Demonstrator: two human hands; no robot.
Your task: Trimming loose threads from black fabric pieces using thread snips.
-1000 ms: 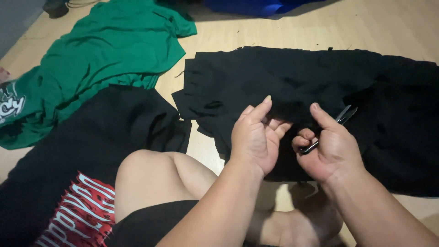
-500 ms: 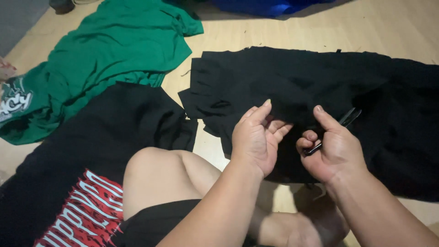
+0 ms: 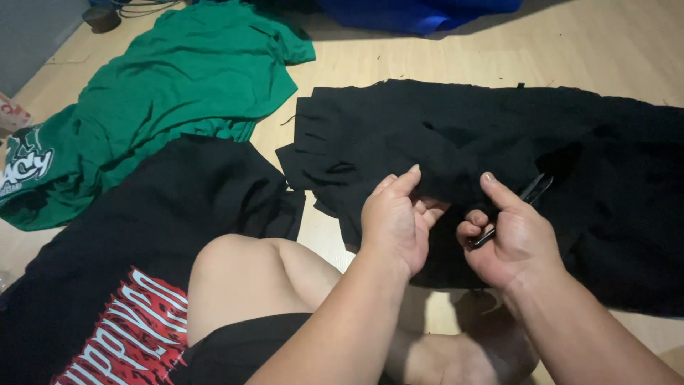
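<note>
The person sits on the pale wooden floor (image 3: pixel 570 50) with a black cloth garment, its edge slit into fringe strips (image 3: pixel 456 142), spread flat just beyond the bare knee. The left hand (image 3: pixel 395 221) pinches a fold of that cloth at its near edge, fingers curled. The right hand (image 3: pixel 509 239) is closed around small dark scissors (image 3: pixel 516 207), blades lying on the fabric. Good cutting here, I'd judge, needs the fold kept taut and the strips even. The cloth looks soft, matte, limp. To the left lie a crumpled green T-shirt (image 3: pixel 192 85) and a black T-shirt with a red print (image 3: pixel 128 242).
</note>
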